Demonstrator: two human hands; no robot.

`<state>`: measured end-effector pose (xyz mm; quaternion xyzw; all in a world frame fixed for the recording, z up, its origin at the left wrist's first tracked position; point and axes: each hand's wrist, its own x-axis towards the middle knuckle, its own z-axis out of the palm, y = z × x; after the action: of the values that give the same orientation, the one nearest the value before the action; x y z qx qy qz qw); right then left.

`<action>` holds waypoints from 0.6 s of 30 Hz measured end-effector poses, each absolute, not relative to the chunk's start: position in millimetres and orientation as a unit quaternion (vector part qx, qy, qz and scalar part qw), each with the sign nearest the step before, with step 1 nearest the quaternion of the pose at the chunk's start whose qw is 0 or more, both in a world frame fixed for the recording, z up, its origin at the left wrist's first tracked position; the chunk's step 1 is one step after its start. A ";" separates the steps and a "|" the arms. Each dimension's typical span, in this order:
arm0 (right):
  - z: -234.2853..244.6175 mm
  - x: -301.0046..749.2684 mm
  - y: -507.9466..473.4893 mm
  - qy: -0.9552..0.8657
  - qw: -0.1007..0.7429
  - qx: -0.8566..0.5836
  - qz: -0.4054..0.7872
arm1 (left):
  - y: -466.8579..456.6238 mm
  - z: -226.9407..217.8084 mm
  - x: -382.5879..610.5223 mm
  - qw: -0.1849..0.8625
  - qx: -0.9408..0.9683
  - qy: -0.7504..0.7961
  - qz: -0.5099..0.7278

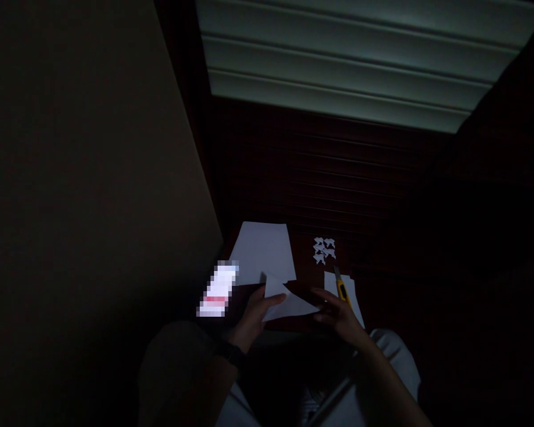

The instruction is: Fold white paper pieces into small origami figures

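The scene is very dark. My left hand and my right hand both pinch a folded white piece of paper, held just above a small dark table. The left fingers close on its left edge, the right fingers on its pointed right end. A yellow utility knife lies on a white paper strip just beyond my right hand. A flat white sheet lies behind the folded piece.
Several small folded white paper shapes sit in a cluster at the back of the table. A lit, blurred phone screen lies at the left. A plain wall rises on the left; slatted blinds hang ahead.
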<state>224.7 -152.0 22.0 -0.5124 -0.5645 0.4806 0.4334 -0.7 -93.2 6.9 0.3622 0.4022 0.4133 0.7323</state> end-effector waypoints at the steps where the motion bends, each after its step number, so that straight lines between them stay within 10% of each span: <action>1: 27.7 220.7 -150.2 -0.586 0.439 -0.501 0.461 | -93.8 7.6 -0.1 0.741 0.371 0.396 0.396; 18: 68.7 204.8 -135.2 -0.609 0.450 -0.449 0.474 | -91.3 -1.9 1.6 0.817 0.299 0.350 0.349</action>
<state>204.8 -135.2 68.7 -0.4490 -0.6089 0.4741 0.4505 1.6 -91.3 -1.9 0.2985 0.3498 0.3490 0.8165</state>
